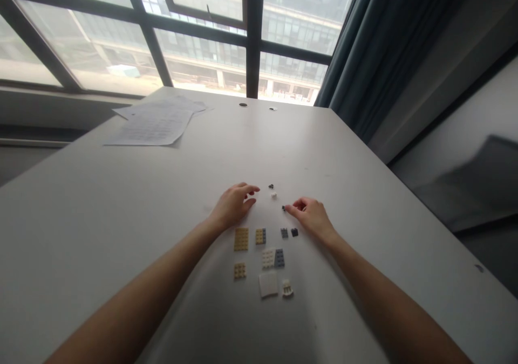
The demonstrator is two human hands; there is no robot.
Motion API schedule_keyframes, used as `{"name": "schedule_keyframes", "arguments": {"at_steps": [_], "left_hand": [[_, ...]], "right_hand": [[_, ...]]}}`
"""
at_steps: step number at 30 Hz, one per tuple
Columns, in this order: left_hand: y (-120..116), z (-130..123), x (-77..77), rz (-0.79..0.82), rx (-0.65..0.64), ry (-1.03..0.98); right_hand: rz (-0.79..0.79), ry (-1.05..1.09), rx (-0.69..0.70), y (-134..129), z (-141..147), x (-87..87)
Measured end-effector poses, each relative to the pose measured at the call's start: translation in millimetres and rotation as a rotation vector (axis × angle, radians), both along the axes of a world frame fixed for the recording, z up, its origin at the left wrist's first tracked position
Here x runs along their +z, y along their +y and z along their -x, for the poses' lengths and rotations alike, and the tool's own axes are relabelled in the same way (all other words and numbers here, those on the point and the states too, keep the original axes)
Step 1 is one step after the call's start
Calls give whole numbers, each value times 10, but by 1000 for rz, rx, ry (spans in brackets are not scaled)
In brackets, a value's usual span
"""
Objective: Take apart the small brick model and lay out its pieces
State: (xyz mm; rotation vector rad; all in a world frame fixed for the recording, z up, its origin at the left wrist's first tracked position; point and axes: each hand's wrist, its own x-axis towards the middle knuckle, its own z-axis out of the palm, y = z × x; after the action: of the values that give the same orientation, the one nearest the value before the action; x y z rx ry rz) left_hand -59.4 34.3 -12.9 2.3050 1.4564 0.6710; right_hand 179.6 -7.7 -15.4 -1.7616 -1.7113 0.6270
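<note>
My left hand (238, 203) rests on the white table with thumb and fingers apart and nothing between them. Just behind the tan plate (241, 239) is its wrist. My right hand (304, 211) pinches a small dark piece (284, 208) at its fingertips. Between the hands lie a small white piece (274, 196) and a small dark piece (271, 186). Nearer to me are a tan and blue plate (260, 236), a grey piece (284, 233), a black piece (294, 232), a white and blue-grey plate (273, 258) and a smaller tan plate (239, 270).
At the near side of the table (210, 164) lie a smooth white square (268, 285) and a white bracket-like piece (287, 288). Printed papers (151, 124) cover part of the far left. Windows and a dark curtain (364, 56) stand beyond the table.
</note>
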Motion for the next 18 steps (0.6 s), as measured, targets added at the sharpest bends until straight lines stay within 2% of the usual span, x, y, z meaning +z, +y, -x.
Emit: {"name": "schedule_keyframes", "arguments": {"at_steps": [3, 6, 12, 18], "left_hand": [[233, -196, 13, 5, 0, 36], [393, -346, 5, 11, -25, 64], [514, -456, -28, 76, -26, 71], [540, -448, -41, 149, 13, -106]], "right_hand": [[-51, -223, -5, 66, 184, -21], [-79, -288, 0, 97, 281, -61], [-93, -220, 21, 122, 275, -79], [-97, -7, 75, 112, 228, -75]]}}
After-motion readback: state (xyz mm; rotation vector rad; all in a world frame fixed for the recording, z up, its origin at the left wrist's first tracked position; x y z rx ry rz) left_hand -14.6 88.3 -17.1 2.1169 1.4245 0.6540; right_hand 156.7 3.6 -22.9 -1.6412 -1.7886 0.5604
